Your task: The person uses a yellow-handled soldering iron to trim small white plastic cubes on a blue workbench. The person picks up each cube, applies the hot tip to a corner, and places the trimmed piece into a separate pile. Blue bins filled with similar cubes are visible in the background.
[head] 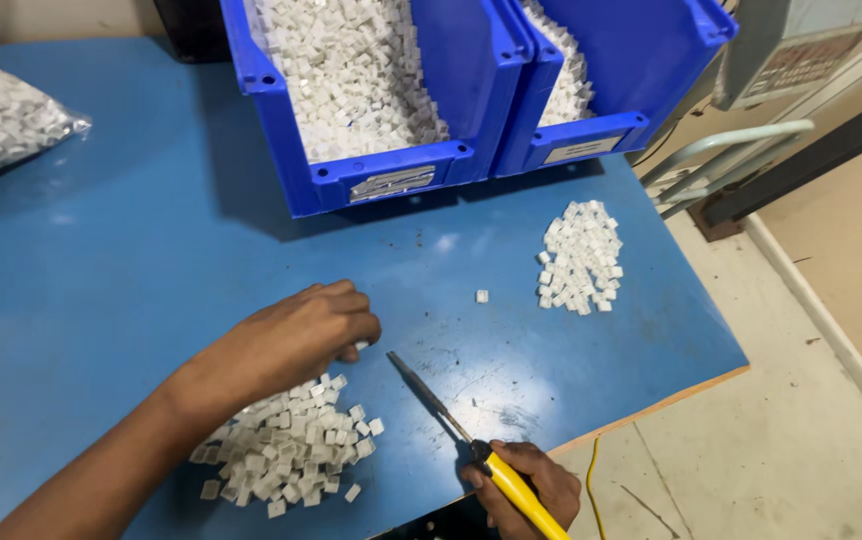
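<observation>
Left hand, fingers curled, reaches into the pile of small white plastic pieces near the front edge of the blue table; whether it pinches one cannot be told. Right hand is clenched on the yellow-handled tool at the front edge, tip aimed at the left fingers. A slip could jab them, or scatter pieces toward the sorted heap by the right edge.

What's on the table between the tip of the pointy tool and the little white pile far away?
One stray white piece on bare blue table, in the head view.
</observation>
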